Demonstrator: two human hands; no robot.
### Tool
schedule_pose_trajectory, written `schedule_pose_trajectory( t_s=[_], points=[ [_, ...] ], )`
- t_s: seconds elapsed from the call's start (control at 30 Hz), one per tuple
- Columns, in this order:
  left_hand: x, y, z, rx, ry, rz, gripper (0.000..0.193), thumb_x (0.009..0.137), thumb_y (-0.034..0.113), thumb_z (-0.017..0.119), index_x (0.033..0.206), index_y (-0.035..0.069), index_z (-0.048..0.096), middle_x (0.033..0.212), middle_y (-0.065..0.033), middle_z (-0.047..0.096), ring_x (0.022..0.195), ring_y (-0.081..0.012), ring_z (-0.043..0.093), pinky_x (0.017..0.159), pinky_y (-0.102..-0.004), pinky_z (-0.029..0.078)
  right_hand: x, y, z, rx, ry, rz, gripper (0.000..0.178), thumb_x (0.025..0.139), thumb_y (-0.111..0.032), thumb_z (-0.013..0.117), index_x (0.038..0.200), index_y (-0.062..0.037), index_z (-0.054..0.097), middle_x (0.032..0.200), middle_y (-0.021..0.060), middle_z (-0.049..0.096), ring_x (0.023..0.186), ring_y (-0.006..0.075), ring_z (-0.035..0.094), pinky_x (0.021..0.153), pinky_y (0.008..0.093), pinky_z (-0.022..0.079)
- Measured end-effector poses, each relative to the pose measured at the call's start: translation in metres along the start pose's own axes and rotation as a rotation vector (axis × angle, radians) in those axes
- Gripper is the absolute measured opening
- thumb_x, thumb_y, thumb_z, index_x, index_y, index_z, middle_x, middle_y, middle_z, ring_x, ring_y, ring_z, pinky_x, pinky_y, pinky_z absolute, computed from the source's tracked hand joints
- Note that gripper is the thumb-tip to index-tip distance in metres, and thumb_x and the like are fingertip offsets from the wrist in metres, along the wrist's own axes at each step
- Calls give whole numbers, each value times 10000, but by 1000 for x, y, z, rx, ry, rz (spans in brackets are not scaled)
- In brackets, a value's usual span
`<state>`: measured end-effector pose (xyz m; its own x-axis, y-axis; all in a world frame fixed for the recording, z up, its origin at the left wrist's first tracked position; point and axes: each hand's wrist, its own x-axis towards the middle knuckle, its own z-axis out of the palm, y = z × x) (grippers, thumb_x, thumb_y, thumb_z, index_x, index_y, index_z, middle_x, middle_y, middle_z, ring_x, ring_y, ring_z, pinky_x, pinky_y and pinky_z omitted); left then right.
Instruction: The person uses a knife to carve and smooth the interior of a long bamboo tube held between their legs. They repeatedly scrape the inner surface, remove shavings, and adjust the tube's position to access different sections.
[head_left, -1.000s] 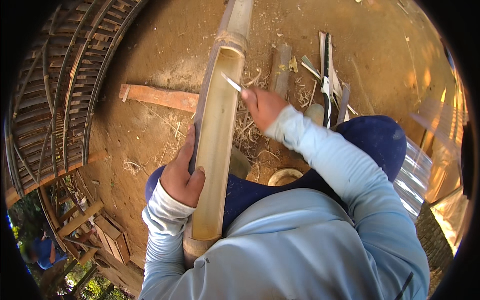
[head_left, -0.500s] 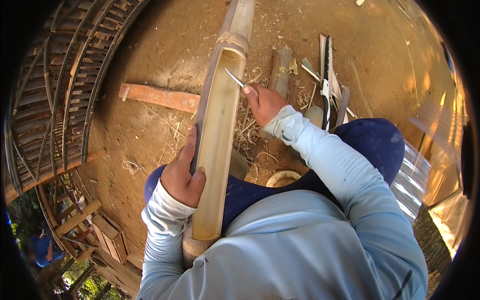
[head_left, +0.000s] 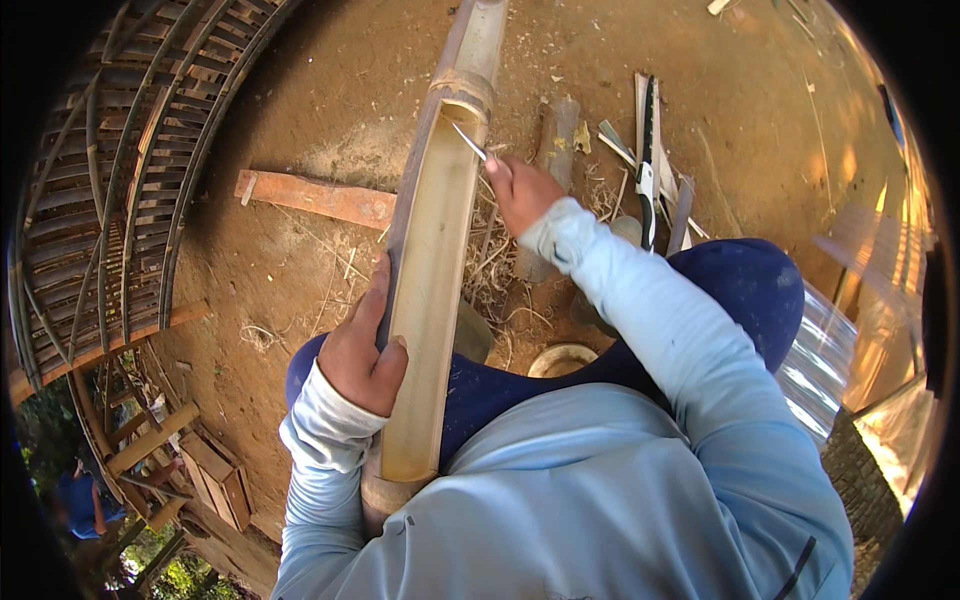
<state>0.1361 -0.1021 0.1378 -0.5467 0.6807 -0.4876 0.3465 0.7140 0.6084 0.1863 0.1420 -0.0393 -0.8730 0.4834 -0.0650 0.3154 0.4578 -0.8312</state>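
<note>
A long bamboo pole, opened along its upper side into a pale trough, slopes from my lap up and away past the top of the view. My left hand is wrapped around the trough's left wall, thumb near its rim. My right hand is closed on a knife, its handle mostly hidden in my fist. The thin blade points up and left over the hollow, just below the bamboo's node ring. Whether the blade touches the bamboo, I cannot tell.
Curled shavings litter the dirt beside a short log. To the right lies a black-and-white tool among bamboo strips. A reddish board lies left, near a slatted bamboo structure. Another person is at lower left.
My right hand and the knife have shifted slightly up and left toward the node. My left hand keeps its grip on the bamboo; the whole view has moved a little.
</note>
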Motion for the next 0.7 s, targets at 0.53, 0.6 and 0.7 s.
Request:
schedule_pose_trajectory(
  t_s=[0.53,0.6,0.7],
  points=[
    [0,-14,6,61,68,146,745,801,27,509,1507,-65,291,1329,-338,540,1141,-442,616,1000,-388,480,-8,3,-5,9,-71,45,563,1061,-447,307,1046,27,611,834,287,628,825,493,605,761,514,474],
    [1,-13,6,74,89,161,745,800,30,511,1506,-65,291,1319,-338,547,1142,-444,615,1001,-387,480,15,7,-11,-65,-42,15,564,1057,-455,314,1066,25,609,843,284,629,819,489,607,757,516,473],
    [-2,-15,4,32,82,155,748,800,32,513,1507,-64,288,1324,-339,543,1148,-443,611,1000,-390,481,-17,-1,-4,19,-137,67,565,1057,-462,321,1054,25,608,870,294,632,815,483,609,745,530,466]
  ],
)
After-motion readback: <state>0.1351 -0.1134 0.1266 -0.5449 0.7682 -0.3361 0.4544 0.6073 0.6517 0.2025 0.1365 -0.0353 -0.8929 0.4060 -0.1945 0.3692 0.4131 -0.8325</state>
